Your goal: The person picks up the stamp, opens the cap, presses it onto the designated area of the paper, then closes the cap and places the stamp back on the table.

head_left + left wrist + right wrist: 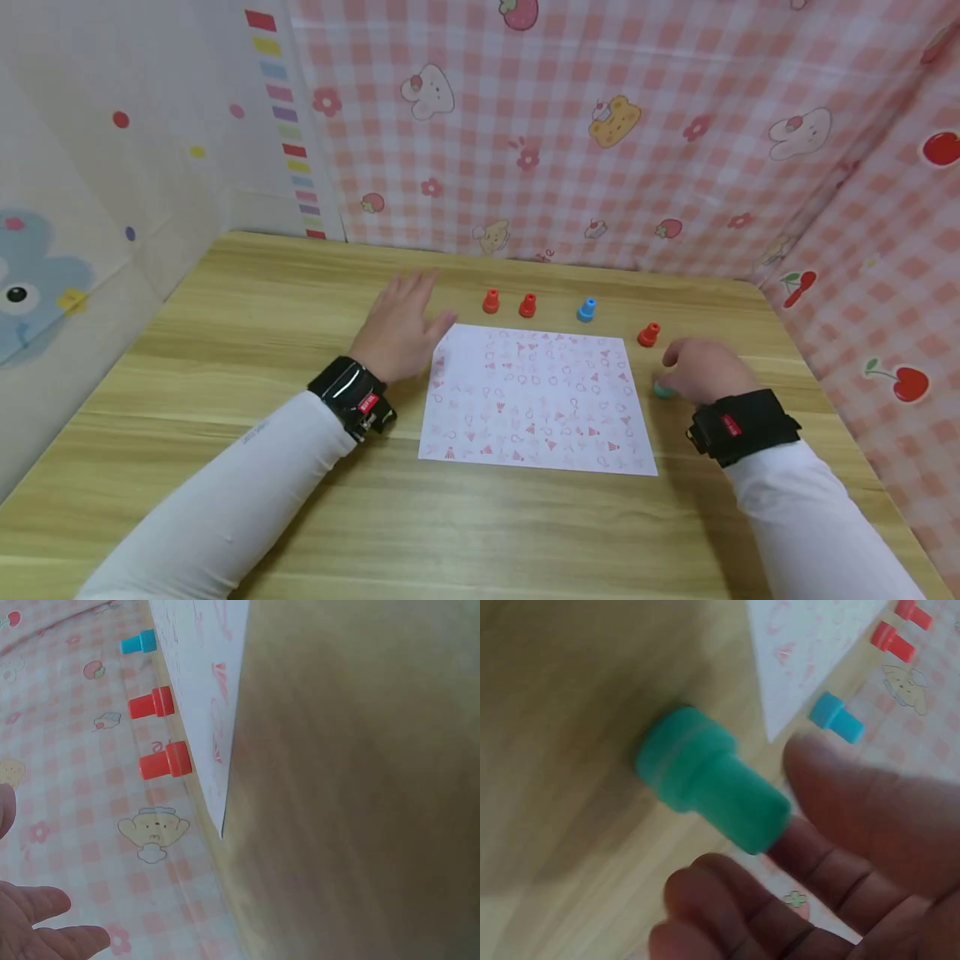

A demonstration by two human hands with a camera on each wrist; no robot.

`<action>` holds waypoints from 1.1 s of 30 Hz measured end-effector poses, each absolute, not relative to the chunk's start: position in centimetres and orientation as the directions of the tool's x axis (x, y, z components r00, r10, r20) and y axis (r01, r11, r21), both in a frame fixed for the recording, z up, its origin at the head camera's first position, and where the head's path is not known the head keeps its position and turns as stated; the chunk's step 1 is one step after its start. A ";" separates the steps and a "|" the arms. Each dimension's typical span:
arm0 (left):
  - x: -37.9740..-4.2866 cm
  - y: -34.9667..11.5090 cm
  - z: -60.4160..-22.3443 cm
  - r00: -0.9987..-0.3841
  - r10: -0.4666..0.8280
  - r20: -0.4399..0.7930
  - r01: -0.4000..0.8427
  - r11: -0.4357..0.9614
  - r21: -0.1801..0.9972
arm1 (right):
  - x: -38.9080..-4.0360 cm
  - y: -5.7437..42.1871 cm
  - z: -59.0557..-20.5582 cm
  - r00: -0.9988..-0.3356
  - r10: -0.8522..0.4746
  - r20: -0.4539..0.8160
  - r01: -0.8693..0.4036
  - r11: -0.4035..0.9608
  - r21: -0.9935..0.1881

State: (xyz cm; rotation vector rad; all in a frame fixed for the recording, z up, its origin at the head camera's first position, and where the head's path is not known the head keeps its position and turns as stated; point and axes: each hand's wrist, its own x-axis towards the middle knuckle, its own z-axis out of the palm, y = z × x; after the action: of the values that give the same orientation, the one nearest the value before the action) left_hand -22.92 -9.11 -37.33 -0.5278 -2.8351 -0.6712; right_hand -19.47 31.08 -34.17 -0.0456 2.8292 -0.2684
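Note:
A green stamp (712,780) stands on the table beside the paper's right edge; in the head view the right hand (708,371) mostly hides it. In the right wrist view, thumb and fingers lie loosely around the stamp, with a gap between thumb and stamp. The left hand (397,325) is at the upper left corner of a white paper sheet (465,425), fingers extended, holding nothing. Small red prints cover much of the sheet.
Behind the paper stand two red stamps (491,302) and a blue stamp (587,310). Another red stamp (649,335) is off the sheet's upper right corner, near the right hand. Patterned cloth (562,192) hangs along the wooden table's (352,533) back and sides.

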 end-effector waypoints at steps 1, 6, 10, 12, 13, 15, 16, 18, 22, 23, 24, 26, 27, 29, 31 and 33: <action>-22.9 -9.2 -37.5 -0.925 0.290 0.246 0.369 0.837 0.405 | -19.5 31.1 -34.4 -0.955 -0.062 -0.289 -0.006 0.982 -0.191; -22.7 -9.5 -38.0 -0.936 0.266 0.232 0.347 0.814 0.465 | -19.7 31.1 -35.0 -0.956 -0.052 -0.289 0.009 0.978 -0.208; -22.5 -9.6 -38.4 -0.943 0.245 0.226 0.328 0.798 0.505 | -19.5 30.4 -34.8 -0.976 -0.063 -0.209 -0.013 0.973 -0.231; -22.4 -9.6 -38.6 -0.945 0.236 0.226 0.322 0.787 0.526 | -19.5 29.6 -34.5 -0.987 -0.076 -0.140 -0.037 0.964 -0.264; -22.3 -9.6 -38.6 -0.945 0.233 0.228 0.322 0.779 0.538 | -19.6 29.0 -34.4 -0.991 -0.078 -0.110 -0.043 0.957 -0.286; -22.2 -9.5 -38.8 -0.945 0.232 0.232 0.325 0.759 0.565 | -19.7 27.9 -34.3 -0.995 -0.062 -0.072 -0.033 0.936 -0.349; -22.2 -9.5 -38.8 -0.945 0.232 0.231 0.326 0.744 0.583 | -19.7 27.2 -34.2 -0.997 -0.054 -0.059 -0.027 0.923 -0.385; -22.0 -9.4 -38.9 -0.947 0.231 0.223 0.321 0.713 0.624 | -19.9 25.9 -34.3 -0.998 -0.040 -0.041 -0.017 0.889 -0.458; -21.4 -9.0 -39.0 -0.958 0.227 0.178 0.283 0.620 0.731 | -20.3 23.1 -34.7 -0.998 -0.026 -0.055 0.013 0.793 -0.609; -21.3 -8.9 -39.0 -0.958 0.231 0.168 0.276 0.594 0.756 | -20.4 22.4 -34.7 -0.998 -0.029 -0.062 0.018 0.767 -0.642; -21.2 -8.9 -39.0 -0.958 0.236 0.162 0.271 0.563 0.781 | -20.5 21.7 -34.8 -0.997 -0.030 -0.071 0.025 0.741 -0.671; -21.0 -8.6 -39.0 -0.956 0.247 0.157 0.265 0.501 0.824 | -20.5 20.4 -34.9 -0.995 -0.039 -0.090 0.040 0.682 -0.730; -20.9 -8.5 -39.0 -0.954 0.254 0.159 0.265 0.470 0.842 | -20.6 19.9 -35.0 -0.995 -0.043 -0.093 0.042 0.656 -0.754; -20.8 -8.2 -39.0 -0.951 0.265 0.161 0.263 0.414 0.871 | -20.6 18.8 -35.2 -0.995 -0.045 -0.088 0.042 0.611 -0.791; -20.7 -7.8 -39.1 -0.949 0.272 0.156 0.254 0.373 0.893 | -20.5 17.8 -35.3 -0.995 -0.051 -0.087 0.044 0.556 -0.830; -20.5 -7.4 -39.3 -0.950 0.278 0.144 0.237 0.339 0.910 | -20.5 16.9 -35.6 -0.994 -0.063 -0.087 0.045 0.490 -0.871</action>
State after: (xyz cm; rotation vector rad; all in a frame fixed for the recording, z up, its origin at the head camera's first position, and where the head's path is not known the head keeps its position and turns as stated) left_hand -20.53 -7.41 -39.25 -0.5009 -2.6009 -1.7569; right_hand -20.46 16.94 -35.56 -0.0152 2.6178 -1.5350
